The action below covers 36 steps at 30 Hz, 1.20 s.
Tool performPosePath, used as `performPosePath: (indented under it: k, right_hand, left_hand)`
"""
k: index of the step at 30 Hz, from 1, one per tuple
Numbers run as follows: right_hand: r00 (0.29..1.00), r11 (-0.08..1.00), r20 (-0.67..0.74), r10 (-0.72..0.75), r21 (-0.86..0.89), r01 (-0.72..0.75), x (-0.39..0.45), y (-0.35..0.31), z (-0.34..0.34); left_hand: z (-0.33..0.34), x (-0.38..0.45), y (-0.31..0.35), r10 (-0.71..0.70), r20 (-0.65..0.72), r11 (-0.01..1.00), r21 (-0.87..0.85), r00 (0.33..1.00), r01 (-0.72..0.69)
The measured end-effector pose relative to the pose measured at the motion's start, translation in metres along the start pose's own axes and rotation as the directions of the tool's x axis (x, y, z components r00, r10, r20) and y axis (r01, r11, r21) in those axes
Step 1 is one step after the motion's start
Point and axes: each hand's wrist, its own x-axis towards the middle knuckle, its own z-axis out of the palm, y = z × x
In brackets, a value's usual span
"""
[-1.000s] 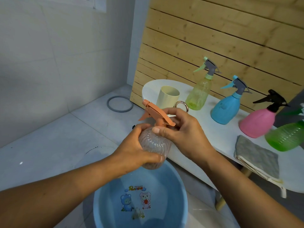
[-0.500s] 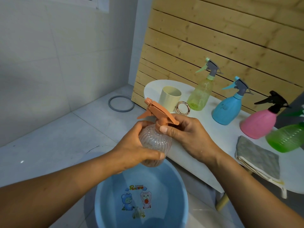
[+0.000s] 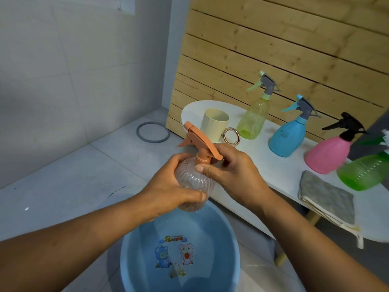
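Holding a clear spray bottle [image 3: 192, 180] upright just above the blue basin [image 3: 219, 232] on the floor. Gripping its ribbed body with the left hand [image 3: 170, 192], fingers [image 3: 189, 196] curled round it; pinching the neck under the orange trigger head [image 3: 200, 142] with the right hand [image 3: 233, 175]. Working just beside the white surface [image 3: 273, 169] bearing a cream cup [image 3: 213, 127], a blue spray bottle [image 3: 287, 135], a pink spray bottle [image 3: 326, 154] and a grey cloth [image 3: 328, 197].

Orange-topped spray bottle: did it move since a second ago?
Yes, a little, upward. The orange-topped spray bottle now has its nozzle slightly higher against the cream cup behind it, which has stayed put.
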Motion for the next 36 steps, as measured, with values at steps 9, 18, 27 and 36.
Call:
performPosePath:
  k: [9,18,27,36]
  right_hand:
    - [0.958,0.938,0.281,-0.063,0.344,-0.04,0.009,0.001,-0.021]
    - [0.995,0.981,0.075,0.063,0.178,-0.076,0.003,-0.005,-0.006]
    - [0.995,0.996,-0.084,0.053,0.072,-0.047,-0.005,-0.009,0.016]
    - [0.995,0.951,-0.088,-0.037,0.303,0.062,0.001,-0.001,0.015]
  left_hand:
    - [-0.004,0.001,0.004,-0.024,0.084,0.999,-0.024,0.996,0.026]
    - [-0.001,-0.002,0.005,-0.031,0.038,0.999,-0.01,0.999,0.032]
    - [0.003,-0.003,0.008,-0.002,-0.038,1.0,-0.007,0.999,0.002]
    - [-0.001,-0.002,0.007,-0.023,-0.042,0.998,-0.052,0.999,0.021]
